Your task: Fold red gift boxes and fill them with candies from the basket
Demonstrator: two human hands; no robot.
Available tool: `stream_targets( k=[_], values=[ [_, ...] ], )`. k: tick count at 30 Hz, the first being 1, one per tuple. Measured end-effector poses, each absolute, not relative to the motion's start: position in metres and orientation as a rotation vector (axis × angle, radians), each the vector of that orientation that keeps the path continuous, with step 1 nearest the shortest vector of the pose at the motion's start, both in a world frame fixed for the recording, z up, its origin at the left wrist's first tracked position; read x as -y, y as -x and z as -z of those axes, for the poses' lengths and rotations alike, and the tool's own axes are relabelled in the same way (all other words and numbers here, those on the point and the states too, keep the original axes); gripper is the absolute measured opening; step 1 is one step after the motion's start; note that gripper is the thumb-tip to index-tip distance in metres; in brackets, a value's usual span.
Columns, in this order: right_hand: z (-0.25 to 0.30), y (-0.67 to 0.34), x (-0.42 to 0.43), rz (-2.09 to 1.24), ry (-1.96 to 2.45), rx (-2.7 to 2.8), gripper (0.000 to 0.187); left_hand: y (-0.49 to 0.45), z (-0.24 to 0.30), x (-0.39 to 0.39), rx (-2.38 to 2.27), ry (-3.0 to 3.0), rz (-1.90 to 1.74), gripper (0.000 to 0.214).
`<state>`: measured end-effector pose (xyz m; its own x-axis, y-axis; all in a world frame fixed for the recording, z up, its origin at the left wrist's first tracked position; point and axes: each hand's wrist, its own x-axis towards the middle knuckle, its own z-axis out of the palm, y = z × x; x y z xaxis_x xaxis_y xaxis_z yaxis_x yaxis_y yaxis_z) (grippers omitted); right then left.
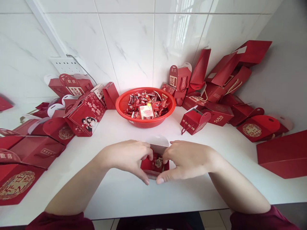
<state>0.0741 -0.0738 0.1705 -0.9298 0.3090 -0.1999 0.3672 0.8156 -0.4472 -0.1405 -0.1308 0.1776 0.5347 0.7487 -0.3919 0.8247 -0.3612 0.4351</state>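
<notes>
A small red candy box [155, 174] stands on the white table in front of me, its top open and a pale rounded flap [158, 140] raised at the back. Inside it lie red wrapped sweets [158, 162], one with gold lettering. My left hand [130, 157] grips the box's left side, fingers bent over the edge and thumb towards the front. On the right side my right hand [183, 159] holds it likewise, fingertips reaching inside and thumb at the front wall. Both hands partly cover the box.
Behind the box sits a red plastic basket [145, 124] full of wrapped sweets, with a pale card [146, 112] on top. Red gift boxes [83, 115] crowd the left side. More are piled at right, with a small handled box [195, 120] nearest. The white table [134, 201] ends near my body.
</notes>
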Motion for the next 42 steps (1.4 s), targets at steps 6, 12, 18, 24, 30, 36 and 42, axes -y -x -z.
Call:
stream_targets(
  k=[6,12,18,24,30,36,42],
  values=[
    [-0.163,-0.06,0.069,0.327,-0.788,-3.009,0.023,0.149,-0.172,0.123,-1.513,-2.198,0.073,0.027],
    [-0.147,-0.051,0.066,0.04,-1.115,-3.038,0.073,0.155,-0.166,0.122,-1.816,-2.124,0.058,0.036],
    [-0.132,-0.047,0.045,0.763,-0.903,-3.055,0.097,0.159,-0.166,0.125,-1.997,-2.082,0.091,0.064],
    [-0.136,-0.049,0.036,0.806,-0.68,-3.227,0.077,0.162,-0.167,0.122,-2.004,-2.038,0.129,0.072],
    [-0.135,-0.048,0.044,0.809,-0.451,-3.191,0.021,0.163,-0.167,0.125,-1.972,-2.078,0.118,0.069],
    [-0.137,-0.048,0.042,0.857,-0.433,-3.193,0.02,0.123,-0.146,0.138,-1.875,-2.287,0.074,0.079],
    [-0.151,-0.061,0.04,0.679,-0.565,-3.21,0.02,0.089,-0.102,0.13,-2.025,-2.316,-0.167,0.076]
  ],
)
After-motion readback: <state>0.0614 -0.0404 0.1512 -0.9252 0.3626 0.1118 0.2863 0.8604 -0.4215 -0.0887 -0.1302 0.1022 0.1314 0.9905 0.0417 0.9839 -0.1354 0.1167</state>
